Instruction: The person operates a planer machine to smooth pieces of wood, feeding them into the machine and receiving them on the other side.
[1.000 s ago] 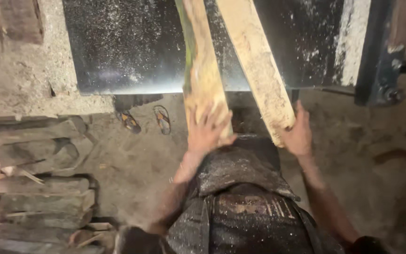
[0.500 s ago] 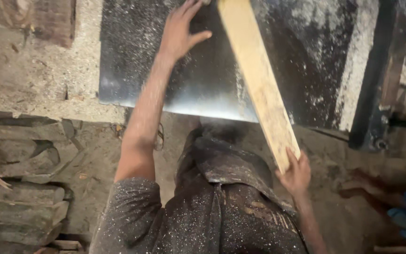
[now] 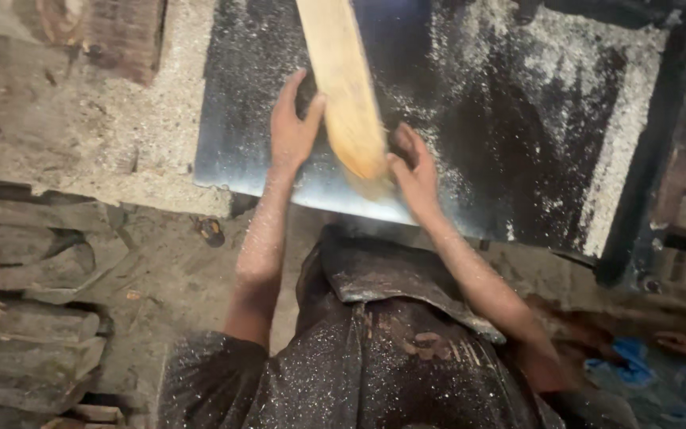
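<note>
While 2 hands [image 3: 291, 131] flank 1 plank [image 3: 344, 87].

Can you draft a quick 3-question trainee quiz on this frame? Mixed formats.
1. True or false: both the left hand and the right hand are on the wooden plank.
2. Multiple choice: the plank lies on A) the dirt floor, B) the dusty metal table, C) the pile of wood pieces.
3. Fill in: the table and the person's dark shirt are speckled with pale ____.

Key: 1 true: one hand on each side of the plank's near end. 2 B. 3 sawdust.
</note>
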